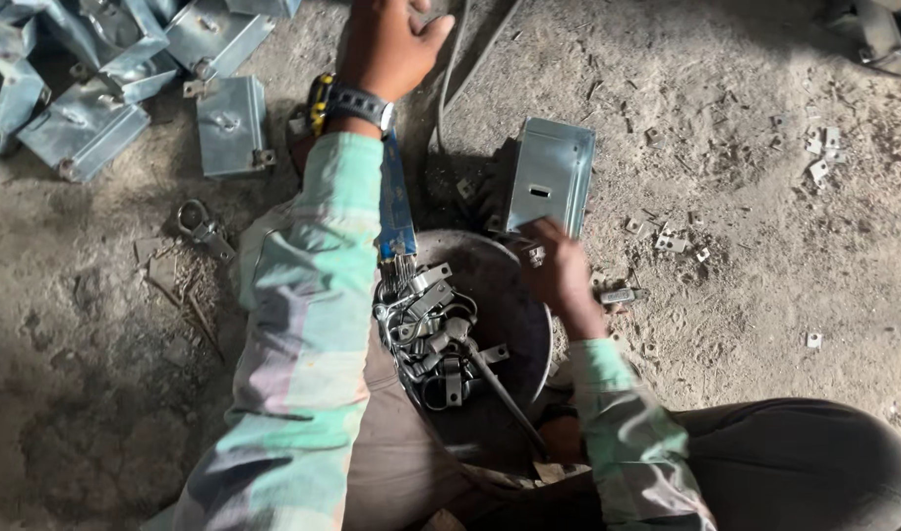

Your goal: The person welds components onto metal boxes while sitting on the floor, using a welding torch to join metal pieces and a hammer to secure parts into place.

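Your right hand (pixel 559 270) pinches the metal box (pixel 551 175) just behind the bowl of clamps (pixel 441 334). Your left hand (pixel 391 44), open, reaches far past it. The box might tip; sharp edges could cut you.

One camera on my head looks steeply down at my lap and the dirt floor (pixel 746 246), close in; my arms enter from six o'clock and reach toward twelve o'clock.
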